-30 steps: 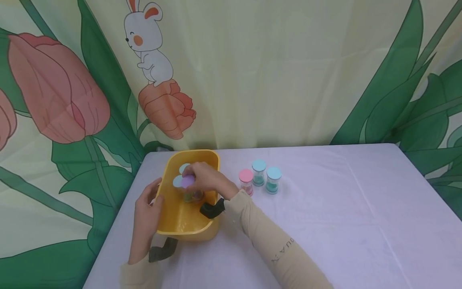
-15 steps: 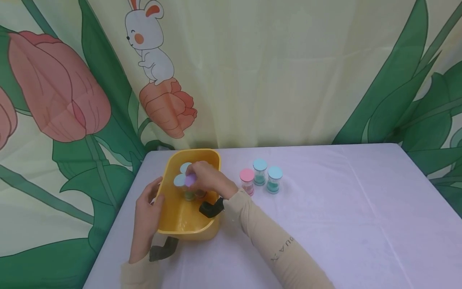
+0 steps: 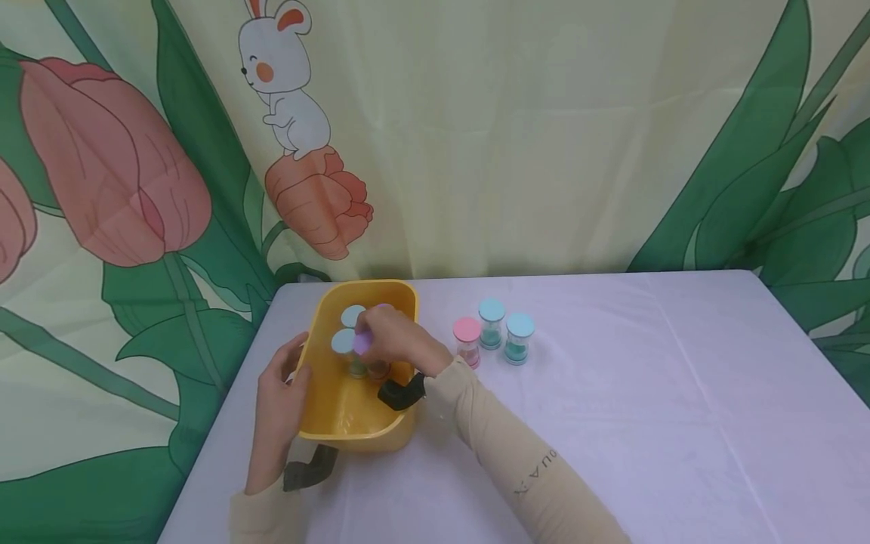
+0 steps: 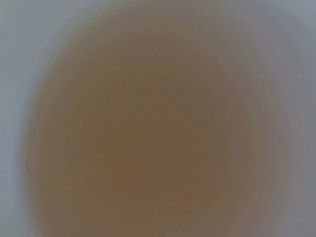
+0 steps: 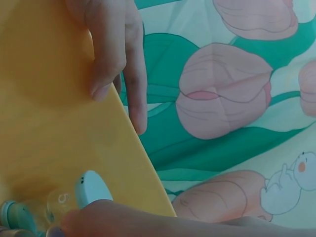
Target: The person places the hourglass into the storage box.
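My left hand (image 3: pixel 281 400) grips the left wall of a yellow plastic bin (image 3: pixel 336 419), thumb inside and fingers outside; the right wrist view shows this grip too. Inside the bin my right hand (image 3: pixel 397 336) pinches a sand timer with a purple cap (image 3: pixel 363 342). Directly left of it stands a light-blue-capped sand timer (image 3: pixel 344 342), with another light-blue cap (image 3: pixel 353 316) behind. A second purple cap peeks out beyond my knuckles. In the right wrist view, a pale blue cap (image 5: pixel 94 188) with a digit on the glass shows above my right hand. The left wrist view is only a blur.
Right of the bin, a pink-capped sand timer (image 3: pixel 467 331) and two light-blue-capped sand timers (image 3: pixel 492 311) stand upright on the white tablecloth (image 3: pixel 612 408). A curtain (image 3: pixel 530 151) printed with tulips and a rabbit hangs behind the table's far edge.
My right hand and the purple-capped sand timer have shifted slightly right within the bin. My left hand keeps its grip on the wall. The whole head view has drifted a little.
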A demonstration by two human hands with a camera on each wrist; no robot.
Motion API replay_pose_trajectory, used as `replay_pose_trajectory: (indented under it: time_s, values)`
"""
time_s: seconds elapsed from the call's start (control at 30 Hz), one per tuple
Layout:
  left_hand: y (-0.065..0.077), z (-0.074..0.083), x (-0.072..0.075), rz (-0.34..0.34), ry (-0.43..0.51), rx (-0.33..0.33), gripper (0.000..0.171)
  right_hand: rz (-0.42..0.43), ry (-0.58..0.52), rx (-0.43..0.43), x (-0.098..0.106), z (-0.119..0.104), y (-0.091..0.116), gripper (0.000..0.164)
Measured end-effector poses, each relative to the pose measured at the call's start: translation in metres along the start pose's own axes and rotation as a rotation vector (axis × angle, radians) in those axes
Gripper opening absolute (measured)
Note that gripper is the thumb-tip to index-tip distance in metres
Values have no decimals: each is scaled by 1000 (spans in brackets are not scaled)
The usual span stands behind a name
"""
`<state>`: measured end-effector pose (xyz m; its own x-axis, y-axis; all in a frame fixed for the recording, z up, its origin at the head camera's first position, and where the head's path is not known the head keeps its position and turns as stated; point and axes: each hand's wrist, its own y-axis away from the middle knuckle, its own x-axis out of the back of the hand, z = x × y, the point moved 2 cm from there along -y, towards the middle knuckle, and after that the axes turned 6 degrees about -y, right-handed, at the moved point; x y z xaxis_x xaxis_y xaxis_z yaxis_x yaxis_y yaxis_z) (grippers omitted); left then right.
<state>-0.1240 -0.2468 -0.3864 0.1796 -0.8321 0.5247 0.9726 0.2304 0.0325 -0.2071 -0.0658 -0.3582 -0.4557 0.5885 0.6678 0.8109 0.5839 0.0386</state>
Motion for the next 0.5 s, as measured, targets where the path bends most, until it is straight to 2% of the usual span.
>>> replay_pose_trajectory:
  time_s: [0.2,0.5]
  values:
    - [0,0,-1,-8,-6,-1,49,11,44,6,1,1,3,28]
    - [0,-1,-1,0,-15,1,49,-16,96,3,-1,-1,2,32]
